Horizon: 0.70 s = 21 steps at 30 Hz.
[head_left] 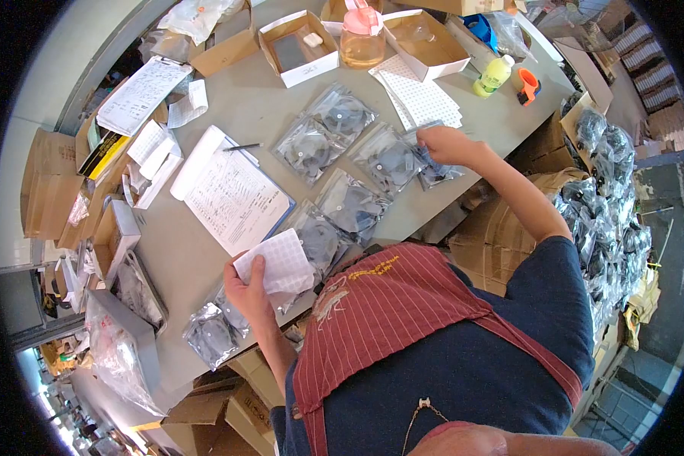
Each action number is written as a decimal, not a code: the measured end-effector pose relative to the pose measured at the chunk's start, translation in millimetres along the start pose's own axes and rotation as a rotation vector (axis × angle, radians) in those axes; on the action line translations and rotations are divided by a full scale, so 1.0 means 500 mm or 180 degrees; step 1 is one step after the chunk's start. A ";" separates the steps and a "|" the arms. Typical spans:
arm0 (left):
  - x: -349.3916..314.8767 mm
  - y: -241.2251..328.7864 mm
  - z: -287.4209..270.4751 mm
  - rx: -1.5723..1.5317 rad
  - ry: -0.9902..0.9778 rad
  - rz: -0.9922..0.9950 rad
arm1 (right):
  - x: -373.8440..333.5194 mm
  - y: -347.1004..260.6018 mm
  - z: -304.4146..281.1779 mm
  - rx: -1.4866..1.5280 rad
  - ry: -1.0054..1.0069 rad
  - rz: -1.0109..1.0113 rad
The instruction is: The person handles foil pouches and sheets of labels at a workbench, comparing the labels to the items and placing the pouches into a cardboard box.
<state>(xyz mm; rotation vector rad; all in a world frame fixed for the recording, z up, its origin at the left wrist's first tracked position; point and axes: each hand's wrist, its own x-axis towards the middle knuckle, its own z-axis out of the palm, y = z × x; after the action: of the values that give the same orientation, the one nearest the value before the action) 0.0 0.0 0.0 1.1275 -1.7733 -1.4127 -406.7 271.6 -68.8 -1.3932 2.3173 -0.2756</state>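
Head view: clamping a white dotted label sheet [281, 262] between thumb and fingers of the left hand [249, 292], above the near-left bags, probably to leave its printed face exposed and within reach. At the right end of the spread, fingertips of the right hand [450, 144] drawn together over a clear plastic bag [439, 173]; cannot tell whether pinching it. Farther left, more filled bags [309, 152] laid flat in loose rows, seemingly for easy access to each. Spare dotted sheets [418, 93] just beyond them; open notebook [232, 194] to the left, pen [242, 147] across its far edge, likely handy for writing. Along the far side of the grey table [178, 285], open shallow boxes [300, 53] and a pink-lidded jug [362, 45]. Around it, cardboard cartons [51, 182], with heaped bagged goods [600, 197] at right.
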 end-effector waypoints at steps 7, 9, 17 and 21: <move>-0.001 0.006 0.010 -0.0055 0.0094 0.0062 | 0.013 -0.041 0.025 -0.1398 -0.0111 -0.0433; 0.000 -0.002 0.010 -0.0074 0.0116 0.0084 | 0.020 -0.043 0.029 -0.1561 -0.0039 -0.0569; -0.013 0.000 0.007 -0.0007 0.0107 0.0087 | 0.057 -0.028 -0.057 -0.1957 -0.0403 0.0097; -0.023 0.003 0.004 -0.0116 0.0186 0.0131 | 0.059 -0.079 -0.046 -0.0831 0.0702 0.0006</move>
<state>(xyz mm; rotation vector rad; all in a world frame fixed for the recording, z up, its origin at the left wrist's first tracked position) 3.4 11.2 1.8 1.0962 -1.7138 -1.3686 -397.6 225.9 -40.6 -1.5510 2.6111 -0.1348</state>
